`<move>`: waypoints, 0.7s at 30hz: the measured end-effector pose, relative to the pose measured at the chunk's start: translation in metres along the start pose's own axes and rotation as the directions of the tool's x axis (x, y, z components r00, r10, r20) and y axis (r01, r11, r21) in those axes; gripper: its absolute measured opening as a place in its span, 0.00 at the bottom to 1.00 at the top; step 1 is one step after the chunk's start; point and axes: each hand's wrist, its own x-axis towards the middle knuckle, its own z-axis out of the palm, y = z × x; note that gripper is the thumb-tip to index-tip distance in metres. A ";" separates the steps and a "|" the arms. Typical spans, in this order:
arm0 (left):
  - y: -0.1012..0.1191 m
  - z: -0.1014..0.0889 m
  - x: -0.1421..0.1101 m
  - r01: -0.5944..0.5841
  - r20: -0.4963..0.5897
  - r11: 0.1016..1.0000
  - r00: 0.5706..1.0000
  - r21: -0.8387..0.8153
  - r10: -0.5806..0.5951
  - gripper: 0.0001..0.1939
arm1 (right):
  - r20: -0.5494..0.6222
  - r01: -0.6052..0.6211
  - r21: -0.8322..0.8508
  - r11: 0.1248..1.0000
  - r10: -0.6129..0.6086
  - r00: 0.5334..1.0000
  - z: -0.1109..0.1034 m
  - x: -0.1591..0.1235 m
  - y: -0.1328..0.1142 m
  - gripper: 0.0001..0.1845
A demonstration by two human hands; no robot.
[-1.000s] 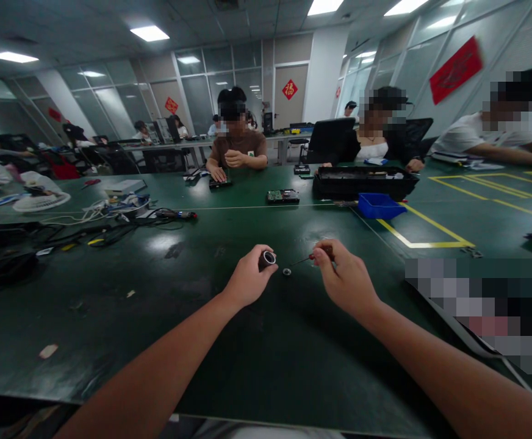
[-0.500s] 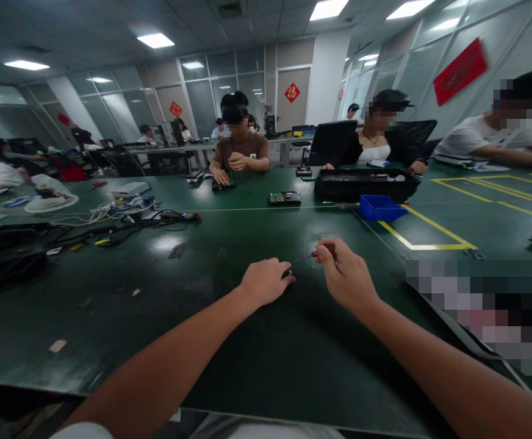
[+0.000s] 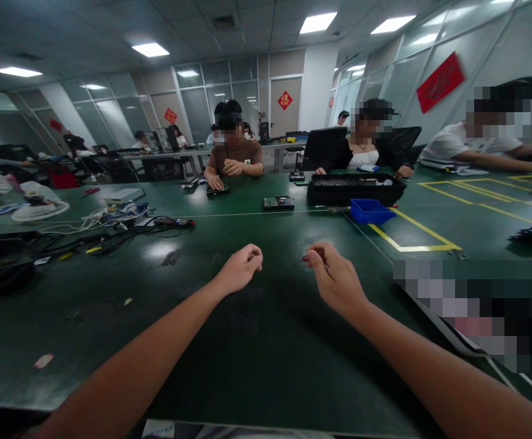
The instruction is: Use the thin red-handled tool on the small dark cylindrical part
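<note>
My right hand [image 3: 334,271] is closed around a small screwdriver [image 3: 304,260] with a red handle. Its thin shaft points left over the green table [image 3: 257,366]. To the left of the tip, and apart from it, my left hand [image 3: 241,268] has its fingers curled inward toward the thumb. Whatever those fingers hold, if anything, is hidden by the hand. Beyond both hands lies a hard drive [image 3: 278,203] with a green circuit board showing.
A blue bin [image 3: 372,212] stands before a long black tray [image 3: 355,190]. Tangled cables [image 3: 124,222] lie at the left. Across the table a person in a brown shirt [image 3: 236,158] handles a dark device. Yellow tape [image 3: 426,249] marks the right side.
My left hand has drawn left, away from the screwdriver tip, and the small dark thing seen at its fingers is out of sight. My right hand still grips the screwdriver.
</note>
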 end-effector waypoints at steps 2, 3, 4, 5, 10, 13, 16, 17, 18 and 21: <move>-0.007 -0.015 -0.002 0.083 -0.039 0.971 0.995 -0.223 -0.094 0.10 | 0.007 -0.005 0.007 1.000 0.005 1.000 0.000 0.000 0.000 0.13; -0.011 -0.024 -0.005 0.110 -0.060 0.943 0.989 -0.313 -0.135 0.11 | 0.008 -0.007 0.009 1.000 0.007 1.000 0.001 0.000 0.001 0.13; -0.016 -0.033 -0.008 0.125 -0.084 0.913 0.982 -0.388 -0.170 0.11 | 0.008 -0.007 0.010 1.000 0.007 1.000 0.001 0.000 0.001 0.13; -0.020 -0.043 -0.013 0.131 -0.113 0.883 0.973 -0.451 -0.202 0.10 | 0.009 -0.006 0.009 1.000 0.006 1.000 0.001 0.000 0.001 0.13; -0.043 -0.092 -0.041 0.160 -0.257 0.744 0.874 -0.649 -0.413 0.08 | 0.019 0.003 0.011 1.000 -0.003 1.000 0.003 -0.001 0.001 0.13; -0.054 -0.110 -0.054 0.237 -0.222 0.735 0.855 -0.635 -0.468 0.12 | 0.031 0.001 0.015 1.000 -0.002 1.000 0.004 -0.001 0.001 0.14; -0.057 -0.120 -0.061 0.296 -0.229 0.822 0.865 -0.486 -0.446 0.16 | 0.026 -0.006 0.013 1.000 0.006 1.000 0.005 -0.001 0.001 0.14; -0.056 -0.123 -0.062 0.317 -0.258 0.862 0.863 -0.395 -0.435 0.16 | 0.026 -0.008 0.014 1.000 0.008 1.000 0.005 -0.001 0.001 0.14; -0.054 -0.126 -0.063 0.337 -0.297 0.898 0.859 -0.283 -0.416 0.16 | 0.028 -0.009 0.015 1.000 0.008 1.000 0.005 -0.001 0.001 0.14; -0.048 -0.138 -0.064 0.368 -0.408 0.923 0.864 0.112 -0.295 0.12 | 0.032 -0.016 0.017 1.000 0.015 0.999 0.005 -0.001 0.002 0.14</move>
